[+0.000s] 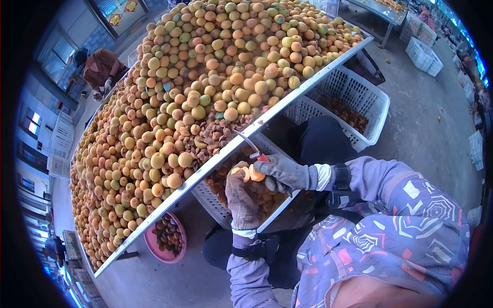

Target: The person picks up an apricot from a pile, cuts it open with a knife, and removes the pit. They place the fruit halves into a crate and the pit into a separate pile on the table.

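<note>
My left hand [242,200], in a grey-brown glove, is closed around an apricot [248,173] split open to its orange flesh. My gloved right hand [287,173] grips a red-handled tool [261,157] with a thin, curved metal end that points toward the table edge. The right fingers also touch the split fruit. Both hands are above a white plastic crate [209,201] holding orange fruit pieces. A great heap of whole apricots [169,128] covers the sloping table ahead. Brown pits or scraps [213,136] lie near its edge.
The table's pale metal edge [179,194] runs diagonally before me. A pink basin [149,238] with dark pieces stands below. Another white crate [380,105] holds brown scraps. A person [102,69] bends at the table's far side. More crates [423,55] stand farther off.
</note>
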Demonstrator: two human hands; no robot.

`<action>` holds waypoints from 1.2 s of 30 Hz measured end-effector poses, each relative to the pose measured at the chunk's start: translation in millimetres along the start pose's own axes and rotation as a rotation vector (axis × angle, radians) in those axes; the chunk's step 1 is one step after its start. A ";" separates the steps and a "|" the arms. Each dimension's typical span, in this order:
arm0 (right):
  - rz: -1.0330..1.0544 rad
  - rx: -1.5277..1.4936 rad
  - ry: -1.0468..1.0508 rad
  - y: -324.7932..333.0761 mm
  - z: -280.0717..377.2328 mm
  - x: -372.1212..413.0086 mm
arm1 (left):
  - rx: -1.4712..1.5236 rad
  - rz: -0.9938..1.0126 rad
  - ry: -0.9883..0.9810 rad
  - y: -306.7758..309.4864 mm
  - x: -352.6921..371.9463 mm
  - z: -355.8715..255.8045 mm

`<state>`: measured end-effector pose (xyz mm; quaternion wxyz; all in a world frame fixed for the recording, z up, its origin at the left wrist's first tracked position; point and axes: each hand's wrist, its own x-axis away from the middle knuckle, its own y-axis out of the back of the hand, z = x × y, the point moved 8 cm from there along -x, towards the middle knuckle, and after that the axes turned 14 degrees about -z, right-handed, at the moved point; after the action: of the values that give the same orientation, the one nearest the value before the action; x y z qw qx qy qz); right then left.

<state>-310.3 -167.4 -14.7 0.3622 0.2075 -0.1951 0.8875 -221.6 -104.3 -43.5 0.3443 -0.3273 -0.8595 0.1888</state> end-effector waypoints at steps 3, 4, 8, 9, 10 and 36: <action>0.021 -0.072 0.010 -0.8 3.2 2.1 | 0.026 -0.038 0.055 -5.0 8.1 -3.1; 0.018 -0.110 0.045 -0.4 7.8 3.9 | 0.027 -0.039 0.052 3.7 0.8 -0.7; -0.074 0.125 0.122 11.5 5.4 -6.7 | 0.081 -0.141 -0.101 16.5 -3.5 -16.2; -0.046 0.159 0.093 9.2 -1.6 -9.9 | 0.085 -0.162 -0.127 17.4 -2.5 -19.3; -0.019 0.193 0.065 7.2 -8.2 -12.3 | 0.091 -0.183 -0.152 18.9 -1.9 -21.5; 0.164 0.444 0.634 -32.3 38.3 -17.0 | -0.073 -0.114 -0.086 9.8 6.9 -11.1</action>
<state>-267.2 -174.7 15.1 0.2789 -0.0197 0.1072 0.9541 -213.2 -91.4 -38.0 0.3051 -0.2816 -0.8970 0.1515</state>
